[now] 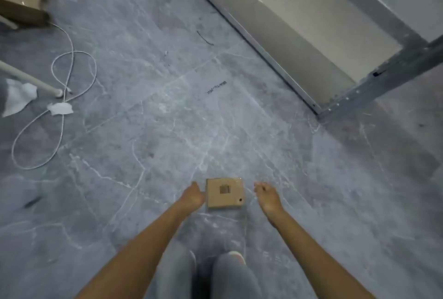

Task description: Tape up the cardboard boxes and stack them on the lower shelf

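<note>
The fingers of my left hand [193,196] meet the nine-o'clock edge of the flat brown cardboard box [225,193]; I cannot tell whether they grip it. My right hand [267,194] hangs loosely curled and empty just beside the three-o'clock edge, probably framing a two-sided lift. The box lies on the grey marbled floor [167,131], with the pale lower shelf [311,27] well apart at one o'clock.

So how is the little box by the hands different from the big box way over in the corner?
The little box looks much smaller than the big box, though it is nearer. The little box shows a printed barcode and a black dot; the big box is too blurred to read. The left hand touches the little box; no hand is near the big box. Both are brown cardboard.
</note>
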`<act>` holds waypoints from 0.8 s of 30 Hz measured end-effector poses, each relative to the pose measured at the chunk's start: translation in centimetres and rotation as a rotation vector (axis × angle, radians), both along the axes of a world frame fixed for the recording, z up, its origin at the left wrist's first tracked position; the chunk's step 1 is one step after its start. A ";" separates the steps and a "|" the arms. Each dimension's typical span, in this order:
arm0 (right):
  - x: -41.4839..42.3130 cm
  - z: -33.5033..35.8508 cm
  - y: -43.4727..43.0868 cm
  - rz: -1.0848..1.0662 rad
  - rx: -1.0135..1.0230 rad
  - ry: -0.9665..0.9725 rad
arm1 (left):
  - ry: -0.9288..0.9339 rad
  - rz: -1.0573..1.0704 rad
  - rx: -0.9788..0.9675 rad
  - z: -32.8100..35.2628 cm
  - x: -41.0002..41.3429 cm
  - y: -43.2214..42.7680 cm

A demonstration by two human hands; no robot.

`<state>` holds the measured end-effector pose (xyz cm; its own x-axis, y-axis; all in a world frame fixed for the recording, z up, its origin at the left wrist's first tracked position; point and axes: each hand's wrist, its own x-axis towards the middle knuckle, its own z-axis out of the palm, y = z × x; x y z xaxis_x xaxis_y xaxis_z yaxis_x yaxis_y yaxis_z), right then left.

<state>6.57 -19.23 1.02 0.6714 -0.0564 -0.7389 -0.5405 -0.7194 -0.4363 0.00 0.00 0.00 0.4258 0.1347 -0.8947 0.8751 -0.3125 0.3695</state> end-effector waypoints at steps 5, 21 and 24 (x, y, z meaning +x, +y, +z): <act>-0.9 -9.6 0.7 -0.039 0.064 0.195 | 0.011 -0.012 -0.153 -8.4 0.8 -1.6; 7.2 27.6 3.6 -0.277 0.433 -0.258 | -0.483 0.233 -0.138 30.3 11.7 1.6; 8.0 41.5 4.6 -0.271 0.451 -0.364 | -0.581 0.182 -0.063 43.3 12.8 2.6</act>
